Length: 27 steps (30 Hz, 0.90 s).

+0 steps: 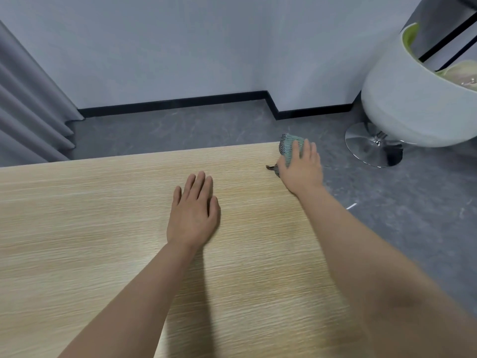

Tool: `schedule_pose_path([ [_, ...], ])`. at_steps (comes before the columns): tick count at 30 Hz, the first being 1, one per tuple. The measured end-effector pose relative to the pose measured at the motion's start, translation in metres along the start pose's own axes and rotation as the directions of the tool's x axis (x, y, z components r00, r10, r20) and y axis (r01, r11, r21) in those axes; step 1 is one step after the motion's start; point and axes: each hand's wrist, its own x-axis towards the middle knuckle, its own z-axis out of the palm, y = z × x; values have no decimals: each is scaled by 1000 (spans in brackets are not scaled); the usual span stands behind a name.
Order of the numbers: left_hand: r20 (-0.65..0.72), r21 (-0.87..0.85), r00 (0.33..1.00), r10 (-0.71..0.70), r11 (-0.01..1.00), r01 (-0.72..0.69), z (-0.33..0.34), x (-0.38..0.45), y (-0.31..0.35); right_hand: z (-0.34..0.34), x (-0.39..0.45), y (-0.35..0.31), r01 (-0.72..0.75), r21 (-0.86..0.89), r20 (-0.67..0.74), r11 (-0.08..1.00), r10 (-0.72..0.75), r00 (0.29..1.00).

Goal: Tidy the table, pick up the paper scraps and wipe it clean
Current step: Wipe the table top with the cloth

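Teal cloth (pixel 289 148) under flat right hand (pixel 302 169) at table (pixel 103 228) corner, left hand (pixel 193 215) flat, empty.

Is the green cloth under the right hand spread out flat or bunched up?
Bunched up. The cloth sits as a thick wad at the table corner, under the flat right hand.
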Motion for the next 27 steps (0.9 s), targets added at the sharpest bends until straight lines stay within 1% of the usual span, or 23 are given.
schedule_pose_path([
  [1, -1, -1, 1000, -2, 1000, 2, 0, 0, 0, 2, -1, -9, 16, -43, -3, 999, -17, 1000],
  [2, 1, -1, 1000, -4, 1000, 4, 0, 0, 0, 4, -2, -21, 72, -86, -9, 994, -73, 997],
  [3, 2, 2, 1000, -7, 1000, 7, 1, 1, 0, 6, -5, -35, 161, -114, -9, 980, -163, 987],
  [4, 1, 6, 1000, -10, 1000, 10, 1, 1, 0, 8, -9, -50, 268, -125, -1, 955, -270, 963],
  [6, -7, 16, 1000, -11, 1000, 11, 2, 2, 1, 12, -22, -78, 465, -106, 36, 879, -464, 885],
  [8, -12, 17, 1000, -9, 1000, 9, 3, 2, 1, 15, -33, -88, 560, -59, 55, 826, -557, 828],
  [9, -13, 13, 1000, -9, 1000, 9, 3, 2, 1, 14, -34, -84, 568, -49, 52, 821, -566, 823],
  [10, -11, 10, 1000, -10, 1000, 10, 3, 2, 0, 14, -31, -75, 550, -49, 43, 833, -549, 835],
  [11, -7, 10, 1000, -9, 1000, 9, 2, 2, 0, 13, -27, -62, 505, -62, 29, 861, -504, 863],
  [12, -4, 10, 1000, -7, 1000, 7, 2, 1, 0, 12, -23, -46, 431, -80, 9, 899, -432, 902],
  [14, -4, 5, 1000, -1, 1000, 1, 2, 1, -1, 10, -21, -12, 232, -71, -25, 970, -234, 972],
  [16, -5, -5, 1000, 1, 1000, -1, 1, 0, -1, 9, -29, 5, 70, -13, -15, 997, -70, 997],
  [17, -6, -8, 1000, 2, 1000, -2, 1, 0, -1, 9, -37, 4, 35, -14, -5, 999, -35, 999],
  [18, -9, -9, 1000, 5, 1000, -5, 1, -1, -1, 11, -48, -3, 42, -38, -8, 998, -42, 999],
  [19, -15, -8, 1000, 11, 1000, -11, 0, -1, -1, 13, -61, -14, 89, -69, -16, 994, -91, 996],
  [20, -21, -8, 1000, 16, 1000, -16, -1, -1, -1, 16, -77, -27, 169, -85, -15, 982, -171, 985],
  [22, -16, -3, 1000, 15, 1000, -15, -3, -3, 0, 19, -109, -49, 339, -67, 22, 938, -339, 941],
  [24, 14, 5, 1000, 10, 1000, -10, -6, -7, -1, 17, -123, -49, 447, -44, 75, 894, -443, 893],
  [26, 68, 15, 998, 5, 1000, -6, -10, -14, -1, 11, -113, -28, 494, -49, 90, 868, -489, 868],
  [27, 91, 18, 996, 2, 1000, -4, -11, -18, -1, 9, -106, -15, 462, -47, 78, 886, -458, 886],
])
